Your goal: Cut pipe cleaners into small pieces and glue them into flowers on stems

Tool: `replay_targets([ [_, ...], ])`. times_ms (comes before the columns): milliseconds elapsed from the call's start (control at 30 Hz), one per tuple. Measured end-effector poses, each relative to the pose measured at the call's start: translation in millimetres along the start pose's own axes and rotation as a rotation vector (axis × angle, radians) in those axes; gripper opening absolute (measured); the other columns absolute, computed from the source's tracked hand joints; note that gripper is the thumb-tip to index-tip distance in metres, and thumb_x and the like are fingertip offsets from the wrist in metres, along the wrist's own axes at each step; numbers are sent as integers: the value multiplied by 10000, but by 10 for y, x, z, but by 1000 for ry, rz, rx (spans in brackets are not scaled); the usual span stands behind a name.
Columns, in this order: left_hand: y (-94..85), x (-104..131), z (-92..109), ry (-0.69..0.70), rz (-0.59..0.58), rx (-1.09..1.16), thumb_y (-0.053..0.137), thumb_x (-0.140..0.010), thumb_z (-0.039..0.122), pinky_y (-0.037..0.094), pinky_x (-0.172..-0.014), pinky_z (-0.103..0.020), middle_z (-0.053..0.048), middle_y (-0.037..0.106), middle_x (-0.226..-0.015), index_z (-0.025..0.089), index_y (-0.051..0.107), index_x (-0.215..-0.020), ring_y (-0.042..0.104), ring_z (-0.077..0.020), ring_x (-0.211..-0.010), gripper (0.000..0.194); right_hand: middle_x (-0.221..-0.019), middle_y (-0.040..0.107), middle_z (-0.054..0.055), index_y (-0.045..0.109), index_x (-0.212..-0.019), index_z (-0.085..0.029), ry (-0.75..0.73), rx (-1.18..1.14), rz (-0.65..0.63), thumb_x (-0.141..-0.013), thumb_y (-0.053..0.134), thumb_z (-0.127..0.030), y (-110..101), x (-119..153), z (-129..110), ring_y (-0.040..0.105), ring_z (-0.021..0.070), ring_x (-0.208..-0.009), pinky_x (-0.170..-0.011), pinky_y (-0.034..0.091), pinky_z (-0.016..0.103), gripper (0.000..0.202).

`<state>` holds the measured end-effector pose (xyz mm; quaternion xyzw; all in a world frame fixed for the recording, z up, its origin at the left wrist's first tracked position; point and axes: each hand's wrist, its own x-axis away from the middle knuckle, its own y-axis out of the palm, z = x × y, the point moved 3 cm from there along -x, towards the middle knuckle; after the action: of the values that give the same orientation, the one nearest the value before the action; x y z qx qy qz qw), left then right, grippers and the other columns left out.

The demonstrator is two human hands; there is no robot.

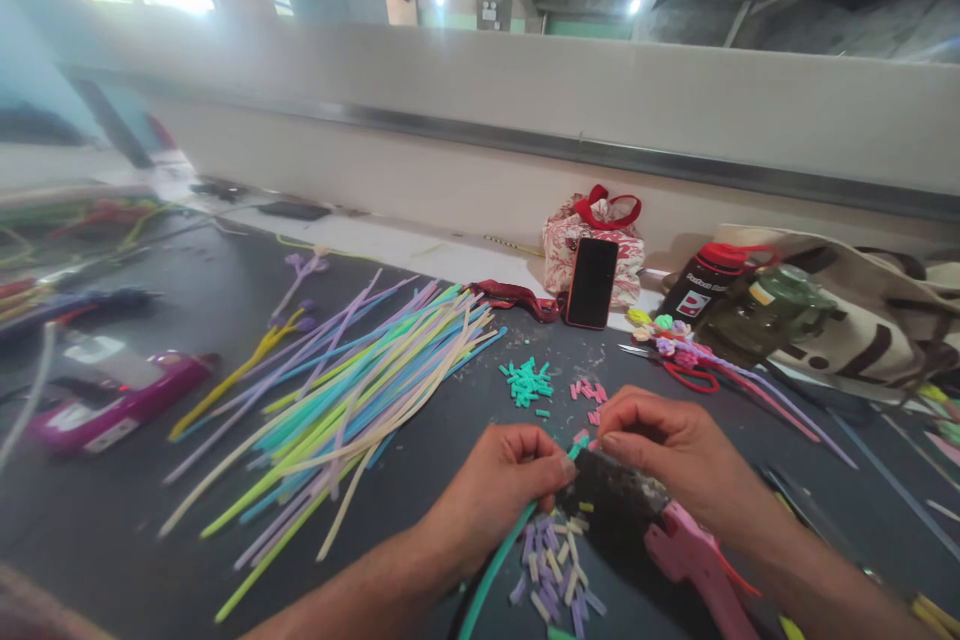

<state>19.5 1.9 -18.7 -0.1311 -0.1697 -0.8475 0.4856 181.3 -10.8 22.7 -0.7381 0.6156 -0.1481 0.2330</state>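
Observation:
My left hand (504,480) is closed in a pinch on a green chenille stem (496,572), whose tip rises past the fingertips. At that tip sits a small pink piece (592,443), and the fingers of my right hand (667,435) pinch it. Under my right wrist lies a pink glue gun (684,545), with a dark blurred area in front of it. Cut purple and cream stem pieces (553,565) are scattered below my hands. Beyond them are a heap of green pieces (527,381) and several loose pink pieces (586,390).
Long coloured chenille stems (337,410) spread across the table's left. Further left lies a purple glue gun (127,400). Along the back stand a phone (592,282), a patterned bag (559,245) and a black bottle (701,285). Red-handled scissors (690,377) lie by finished stems at right.

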Motion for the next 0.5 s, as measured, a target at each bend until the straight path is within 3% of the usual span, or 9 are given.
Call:
replay_targets([
  [500,16,13,30,0,3,-6,623,-618,269,243,-468,-192,71,454,-424,148,546,-571,357,-44,-409,151,-716,575,4,609,-656,-189,-44,114,89,-761,565,-213,50,8,-28,538,147,-686,-629,393,264,117],
])
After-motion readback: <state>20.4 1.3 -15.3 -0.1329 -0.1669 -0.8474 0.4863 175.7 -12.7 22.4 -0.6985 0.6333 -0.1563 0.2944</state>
